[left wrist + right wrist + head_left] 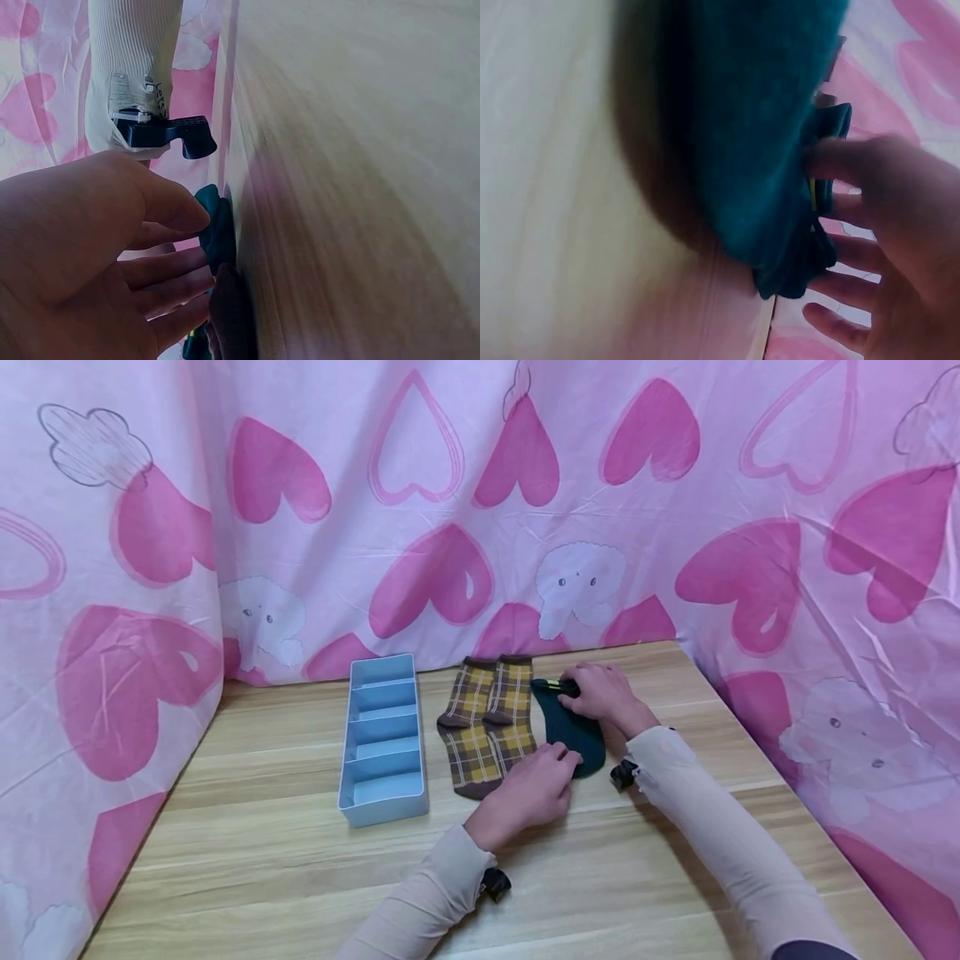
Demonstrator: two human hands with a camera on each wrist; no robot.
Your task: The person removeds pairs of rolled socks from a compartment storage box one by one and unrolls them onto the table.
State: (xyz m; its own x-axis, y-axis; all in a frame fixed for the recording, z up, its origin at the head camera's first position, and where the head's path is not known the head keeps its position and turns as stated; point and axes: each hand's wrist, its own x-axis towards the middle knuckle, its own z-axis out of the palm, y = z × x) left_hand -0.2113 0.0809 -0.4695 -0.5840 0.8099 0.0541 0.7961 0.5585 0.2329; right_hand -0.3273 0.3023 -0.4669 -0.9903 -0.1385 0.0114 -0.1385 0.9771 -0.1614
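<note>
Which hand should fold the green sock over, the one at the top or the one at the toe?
Probably the right hand. It already rests on the cuff end of the green sock, so it could carry that end toward the toe. The left hand lies on the toe end and can pin it.

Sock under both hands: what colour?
Dark teal sock, with a yellow stripe near the cuff. Head view shows it best.

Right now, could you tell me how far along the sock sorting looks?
Early. The two plaid socks lie flat side by side next to the blue divided tray, whose visible compartments look empty. The left hand touches the teal sock at its toe, the right hand at its cuff. Nothing is in the tray.
</note>
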